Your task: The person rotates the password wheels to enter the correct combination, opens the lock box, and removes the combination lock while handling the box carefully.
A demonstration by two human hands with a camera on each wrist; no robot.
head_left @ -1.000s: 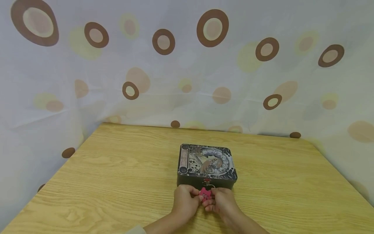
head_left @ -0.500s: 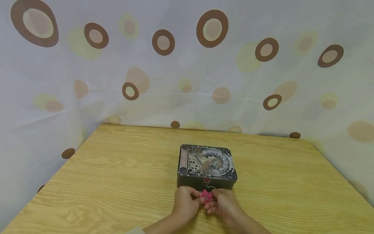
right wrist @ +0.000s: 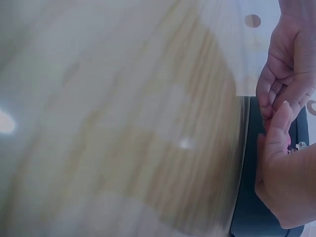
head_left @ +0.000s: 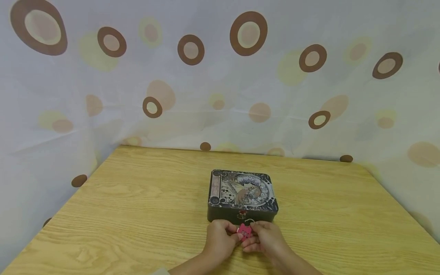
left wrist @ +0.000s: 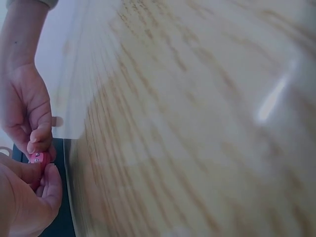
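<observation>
A black tin box (head_left: 245, 190) with a dragon-like picture on its lid sits shut on the table. On its front is a small metal clasp with a red part (head_left: 242, 213). Just in front of it, my left hand (head_left: 220, 238) pinches a pink animal-shaped padlock (head_left: 245, 231) between thumb and fingers. My right hand (head_left: 269, 238) grips the padlock's other side near its silver shackle (head_left: 250, 220), other fingers curled beneath. The shackle's end lies close to the clasp; whether it passes through cannot be told. In the left wrist view, fingers cover most of the padlock (left wrist: 39, 158).
The wood-grain table (head_left: 137, 198) extends on both sides of the box. Behind it and along the sides hangs a white cloth (head_left: 192, 84) printed with brown rings and pale dots.
Both hands and the padlock have shifted slightly right and toward the person. The shackle's end has drawn a little away from the clasp. The box stays in place.
</observation>
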